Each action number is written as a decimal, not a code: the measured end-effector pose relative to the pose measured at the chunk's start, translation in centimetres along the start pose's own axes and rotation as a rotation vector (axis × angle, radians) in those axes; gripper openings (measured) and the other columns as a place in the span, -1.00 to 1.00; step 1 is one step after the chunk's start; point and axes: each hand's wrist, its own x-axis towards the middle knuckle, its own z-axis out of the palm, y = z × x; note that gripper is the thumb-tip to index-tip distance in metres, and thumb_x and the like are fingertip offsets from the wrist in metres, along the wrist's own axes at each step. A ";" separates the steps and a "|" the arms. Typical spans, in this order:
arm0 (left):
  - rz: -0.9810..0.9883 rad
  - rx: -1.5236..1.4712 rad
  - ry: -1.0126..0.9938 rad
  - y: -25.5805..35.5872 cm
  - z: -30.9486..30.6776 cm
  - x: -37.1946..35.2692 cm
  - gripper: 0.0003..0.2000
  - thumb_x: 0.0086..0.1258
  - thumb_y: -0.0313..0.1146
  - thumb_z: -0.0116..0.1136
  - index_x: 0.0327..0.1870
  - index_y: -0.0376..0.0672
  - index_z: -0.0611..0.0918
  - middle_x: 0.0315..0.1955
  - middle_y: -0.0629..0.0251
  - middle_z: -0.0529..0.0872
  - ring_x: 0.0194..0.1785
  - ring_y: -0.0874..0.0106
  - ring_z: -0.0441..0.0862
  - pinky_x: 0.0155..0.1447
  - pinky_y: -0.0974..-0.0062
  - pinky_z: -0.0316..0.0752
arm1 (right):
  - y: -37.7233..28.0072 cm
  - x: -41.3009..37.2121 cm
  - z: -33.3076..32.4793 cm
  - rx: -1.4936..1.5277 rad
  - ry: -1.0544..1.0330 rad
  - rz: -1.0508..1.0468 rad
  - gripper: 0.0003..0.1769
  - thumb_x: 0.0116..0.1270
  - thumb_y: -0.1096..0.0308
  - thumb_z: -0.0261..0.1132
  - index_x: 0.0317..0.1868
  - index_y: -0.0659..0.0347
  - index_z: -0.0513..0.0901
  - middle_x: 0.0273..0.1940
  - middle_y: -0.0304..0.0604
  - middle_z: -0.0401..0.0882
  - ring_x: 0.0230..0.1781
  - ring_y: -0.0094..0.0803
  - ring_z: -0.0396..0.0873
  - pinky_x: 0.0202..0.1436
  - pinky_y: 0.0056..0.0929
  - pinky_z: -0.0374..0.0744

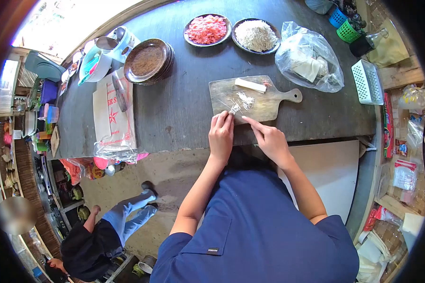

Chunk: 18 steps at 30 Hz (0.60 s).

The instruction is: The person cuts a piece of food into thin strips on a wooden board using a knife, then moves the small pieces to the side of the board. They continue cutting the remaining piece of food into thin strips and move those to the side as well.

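Observation:
On the wooden cutting board [217,92] lie a white vegetable stick [250,85] and thin white shreds [244,100]. My left hand [220,137] is at the board's near edge, fingertips pressed together on a small white vegetable piece [232,111] with cut strips at its end. My right hand [271,141] is closed just to the right, index finger stretched forward along what looks like a knife; its handle is hidden in the palm and little of the blade shows. Beyond the board stand a plate of pink-red shreds [206,30] and a plate of white shreds [256,36].
A clear plastic bag [309,59] with white contents lies right of the board, near a white basket [366,82]. Stacked brown plates [146,61] and a large knife [119,92] on printed paper [113,118] are at left. Another person [99,236] stands behind at lower left.

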 end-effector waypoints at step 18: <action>-0.029 -0.018 -0.045 0.1 0.1 -0.4 -0.77 0.53 -0.52 0.34 0.13 -0.35 0.78 0.16 0.08 0.75 0.25 0.04 0.69 0.32 0.14 0.65 | 0.1 -1.5 0.0 -0.052 -0.060 0.065 -0.51 0.70 0.26 0.23 0.53 -0.39 0.66 -0.13 0.01 0.87 -0.22 0.07 0.83 -0.17 0.00 0.78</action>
